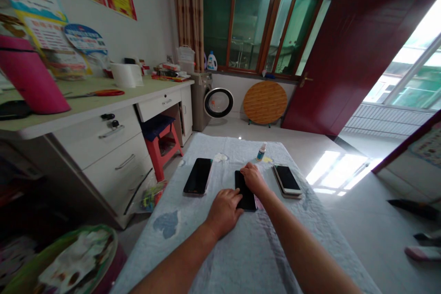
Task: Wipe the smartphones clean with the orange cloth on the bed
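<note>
ok so the middle smartphone (247, 200) lies screen up on the cloth-covered bench (234, 143), between the other phones. the top end is partly under the right hand (252, 178), and the left hand (223, 211) covers a bit of its left side. screen looks black, can't make out anything on it.

left hand is loosely open, fingers against the phone's left edge. right hand has its fingers bent down over the top end; can't tell if it's pinching anything under there.

off to the left there's another black-screened smartphone (199, 175), well apart from the hands, bare cloth between. on the right a white-framed smartphone (288, 179) sits on top of a lower device (292, 196), mostly hidden, only its rim peeks out. that pile is pretty near the bench's right edge. small spray bottle (261, 152) stands just beyond the right hand, label too small to read.

open room: the strip between left phone and middle one, plus cloth on the near side between the forearms. near edge of the bench is cut off. bin (115, 243) at lower left is cropped too, and the plastic bag (150, 197) on the floor is blurry.
</note>
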Tool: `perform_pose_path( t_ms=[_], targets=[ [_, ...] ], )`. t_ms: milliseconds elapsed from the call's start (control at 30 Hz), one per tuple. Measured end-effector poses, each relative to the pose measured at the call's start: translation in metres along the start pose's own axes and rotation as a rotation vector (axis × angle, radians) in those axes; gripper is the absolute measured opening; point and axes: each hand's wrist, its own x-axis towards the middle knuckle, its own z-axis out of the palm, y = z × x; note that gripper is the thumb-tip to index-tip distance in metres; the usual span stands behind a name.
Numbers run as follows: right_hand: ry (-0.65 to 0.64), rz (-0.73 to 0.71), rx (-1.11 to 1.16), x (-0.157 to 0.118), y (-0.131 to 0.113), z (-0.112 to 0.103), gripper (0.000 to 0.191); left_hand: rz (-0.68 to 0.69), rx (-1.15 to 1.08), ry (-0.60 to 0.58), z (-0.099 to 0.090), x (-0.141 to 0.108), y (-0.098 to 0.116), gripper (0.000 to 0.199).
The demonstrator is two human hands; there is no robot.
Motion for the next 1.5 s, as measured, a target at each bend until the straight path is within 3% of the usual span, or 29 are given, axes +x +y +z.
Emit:
perform_pose_path(
  t_ms=[167, 333, 500, 800, 933, 1233, 1500],
  targets=[
    [0.021, -0.117, 0.118, -0.024, -0.010, -0.011, 0.025, -0.013, -0.077, 0.034, 0.004, 0.000, -0.005, 0.041],
    [-0.017, -0.203, 0.218, -0.044, -0.017, -0.020, 0.026, -0.014, -0.113, 0.118, 0.011, 0.000, -0.012, 0.061],
    [-0.042, -0.240, 0.290, -0.059, -0.022, -0.019, 0.030, -0.006, -0.113, 0.125, 0.016, -0.002, -0.017, 0.076],
    [-0.131, -0.246, 0.398, -0.085, -0.031, -0.022, 0.022, -0.025, -0.107, 0.110, 0.016, -0.001, -0.017, 0.070],
    [-0.144, -0.243, 0.525, -0.095, -0.025, -0.028, 0.023, -0.029, -0.069, 0.066, 0.015, 0.000, -0.017, 0.054],
    [0.017, 0.039, 0.386, -0.088, -0.009, -0.024, 0.026, -0.063, -0.037, -0.011, 0.008, 0.002, -0.012, 0.051],
    [0.034, 0.276, 0.252, -0.036, 0.003, -0.017, 0.028, -0.053, -0.052, -0.009, 0.003, 0.003, -0.009, 0.051]
  ],
)
